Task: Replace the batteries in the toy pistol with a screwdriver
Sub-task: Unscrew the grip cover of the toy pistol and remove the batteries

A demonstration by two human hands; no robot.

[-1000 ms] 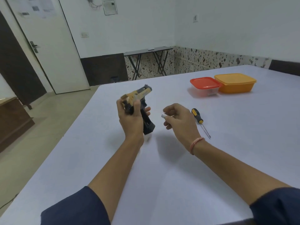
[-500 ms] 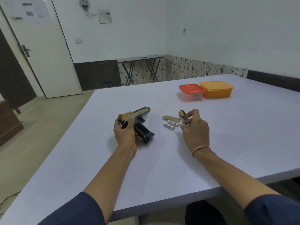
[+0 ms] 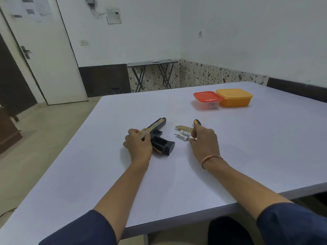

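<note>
Toy pistol (image 3: 156, 126) lies on its side on the bench (image 3: 177, 183), muzzle pointing away, black grip toward the near right. Left hand (image 3: 138, 146) grips its rear end, fingers curled over the tan slide. The compartment in the grip (image 3: 160, 142) is uncovered.

Right hand (image 3: 203, 142) sits just right of the pistol, knuckles up, fingers curled down onto the bench. It lies over the screwdriver (image 3: 196, 122); only the yellow-black handle end shows past the fingers. Fingertips meet the near ends of two white batteries (image 3: 182, 137), which lie side by side between hand and pistol. Can't tell whether the hand grips the screwdriver, a battery, or nothing.

A tan cover piece (image 3: 183, 128) lies just beyond the batteries. Orange thread bracelet (image 3: 210, 159) is on the right wrist.

Further back right, well apart: a red-lidded box (image 3: 207, 98) touching an orange box (image 3: 234, 97). A folding table (image 3: 152, 63) stands by the far wall, a white door (image 3: 46, 59) at left.
</note>
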